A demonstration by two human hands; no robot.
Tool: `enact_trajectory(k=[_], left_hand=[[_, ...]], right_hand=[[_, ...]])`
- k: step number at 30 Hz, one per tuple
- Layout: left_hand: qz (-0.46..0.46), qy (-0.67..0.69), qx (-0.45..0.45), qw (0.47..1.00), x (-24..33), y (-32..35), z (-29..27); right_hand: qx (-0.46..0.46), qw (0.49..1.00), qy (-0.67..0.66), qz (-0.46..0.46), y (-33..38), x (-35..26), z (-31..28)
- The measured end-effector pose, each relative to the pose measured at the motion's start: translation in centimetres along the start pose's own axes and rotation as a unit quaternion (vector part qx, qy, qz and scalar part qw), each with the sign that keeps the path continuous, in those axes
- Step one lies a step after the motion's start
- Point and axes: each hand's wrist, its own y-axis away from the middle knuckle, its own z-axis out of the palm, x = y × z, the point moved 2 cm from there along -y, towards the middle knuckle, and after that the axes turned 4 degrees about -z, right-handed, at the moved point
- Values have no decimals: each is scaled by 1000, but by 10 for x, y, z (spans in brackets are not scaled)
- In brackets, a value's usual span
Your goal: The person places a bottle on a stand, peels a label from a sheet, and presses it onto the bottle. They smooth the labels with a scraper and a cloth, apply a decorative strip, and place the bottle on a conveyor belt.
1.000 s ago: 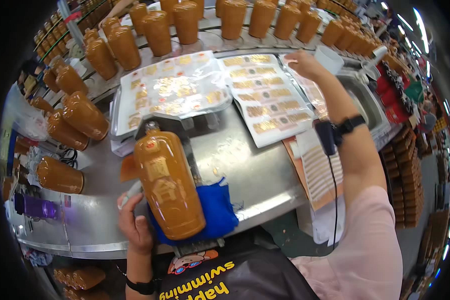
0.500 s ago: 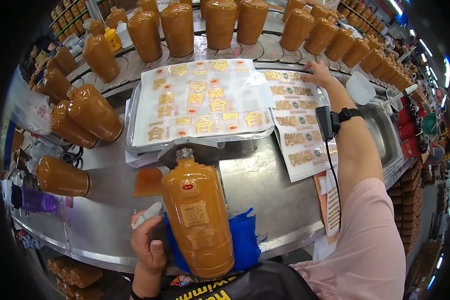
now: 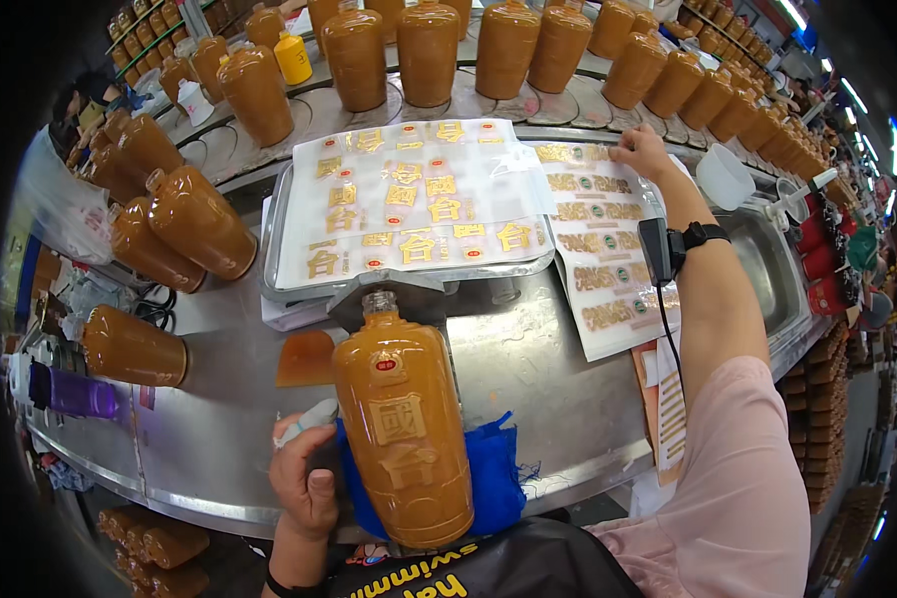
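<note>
A glossy brown bottle (image 3: 402,439) with a clear glass neck lies tilted on a blue cloth (image 3: 496,473) in front of me. It bears a small red oval label and raised characters. My left hand (image 3: 307,478) is beside the bottle's left side, fingers loosely curled and thumb apart, holding nothing visible; a pale finger cot covers one fingertip. My right hand (image 3: 644,154) reaches far forward, its fingers pinched at the top row of a sticker sheet (image 3: 604,269) with gold strips and green round marks. Whether a sticker is lifted there I cannot see.
A metal tray (image 3: 281,267) holds sheets of gold and red stickers (image 3: 409,214). Brown bottles (image 3: 431,60) line the curved conveyor (image 3: 309,125); more bottles (image 3: 201,224) stand at left. At right are a white plastic tub (image 3: 724,175) and a metal sink (image 3: 767,259). An orange pad (image 3: 304,359) lies near the bottle.
My right fingers have come down and closed at the sticker sheet's top row. Bottles on the conveyor have shifted to the right. The whole view has moved slightly; my left hand stays beside the bottle.
</note>
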Motion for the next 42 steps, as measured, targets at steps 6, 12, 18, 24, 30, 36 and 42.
enact_trajectory(k=[6,12,18,24,30,36,42], left_hand=[[3,-4,-10,1000,-1,-1,0],[0,-4,1,1000,0,1,-1],[20,12,4,1000,5,-7,3],[7,42,4,999,12,-2,-1],[23,201,-72,977,54,-20,-37],[185,298,-114,930,128,-89,-24],[18,255,-386,886,117,-54,-27]], right_hand=[[173,978,-36,-114,3,-19,-20],[-25,987,-121,106,24,-18,-63],[-64,969,186,151,76,77,-7],[-6,997,69,-40,74,-45,-104],[39,945,-54,-320,167,-230,-222],[8,859,-152,-488,237,-334,-267],[3,859,-318,-401,284,-331,-234]])
